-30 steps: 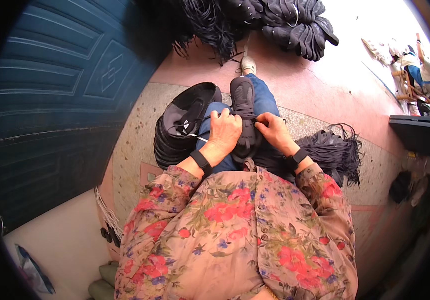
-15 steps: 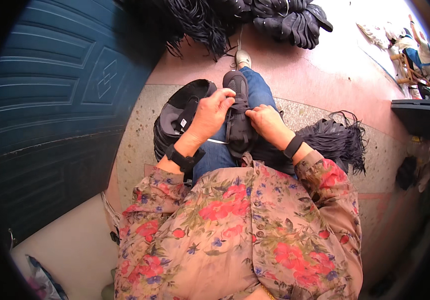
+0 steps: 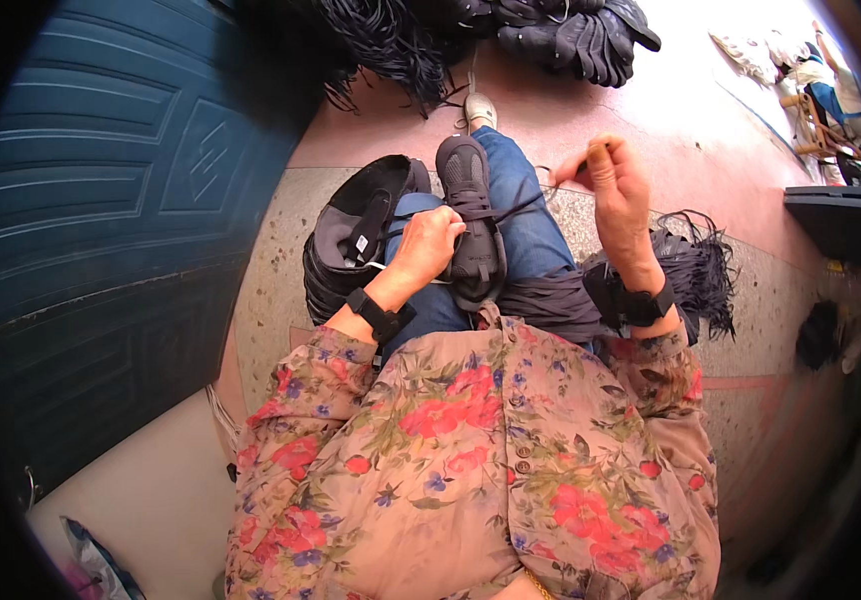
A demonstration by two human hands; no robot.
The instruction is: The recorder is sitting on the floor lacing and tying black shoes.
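A black shoe upper (image 3: 468, 172) lies along my lap, its toe pointing away from me. Laces cross its middle. My left hand (image 3: 428, 246) is closed in a pinch at the shoe's left edge, and a dark strand shows beside its knuckles. Out to the right, my right hand (image 3: 615, 195) is raised and pinches the black shoelace (image 3: 523, 206), which stretches from the shoe across my right thigh. A bundle of black laces (image 3: 551, 300) rests over my right leg, below that hand.
Left of my knee stands a stack of nested black shoe uppers (image 3: 323, 240). More laces (image 3: 696, 265) hang in a bunch at the right. Beyond my foot lie piles of black shoe parts (image 3: 581, 45). A blue panelled door (image 3: 101, 220) borders the left side.
My right hand has moved from the shoe up and to the right, drawing the shoelace out. My left hand has shifted slightly down along the shoe's edge.
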